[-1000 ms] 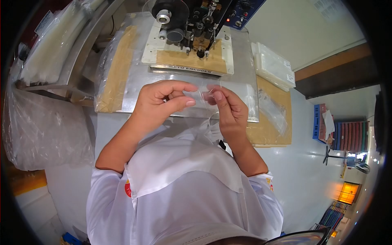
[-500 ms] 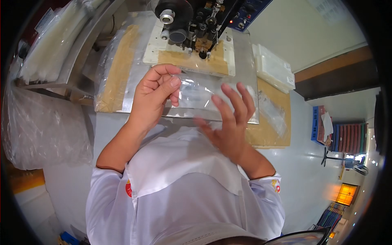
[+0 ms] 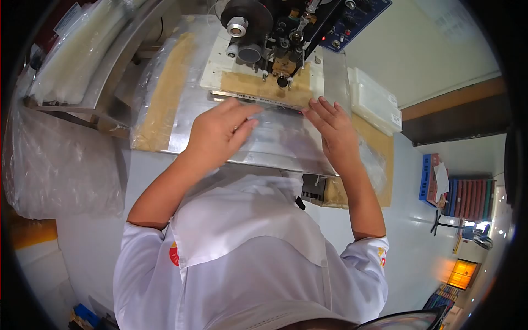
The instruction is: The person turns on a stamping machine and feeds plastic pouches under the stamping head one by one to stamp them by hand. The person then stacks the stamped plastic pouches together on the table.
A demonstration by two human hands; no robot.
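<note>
My left hand (image 3: pixel 217 135) is just in front of the left part of the encoder machine's white base (image 3: pixel 217 71). Its thumb and fingers are bent together in a loose pinch; whatever is between them is too clear and blurred to make out. My right hand (image 3: pixel 338 135) has its fingers stretched out, their tips by the right front corner of the base, and holds nothing visible. Between the hands lies the shiny metal plate (image 3: pixel 264 157), where a clear film is hard to tell from reflections. The black print head (image 3: pixel 283 55) stands over brown tape on the base.
Stacked clear bags (image 3: pixel 377 102) lie right of the machine, by brown cardboard (image 3: pixel 385 187) with loose plastic on it. Left are a metal shelf edge (image 3: pixel 104 88) with long plastic bags (image 3: pixel 77 60) and a big hanging bag (image 3: pixel 60 165). Coloured crates (image 3: pixel 470 192) stand far right.
My hands have gone from holding clear plastic between them to lying apart near the machine's base. My right hand let go and moved up and right. The view has shifted slightly.
</note>
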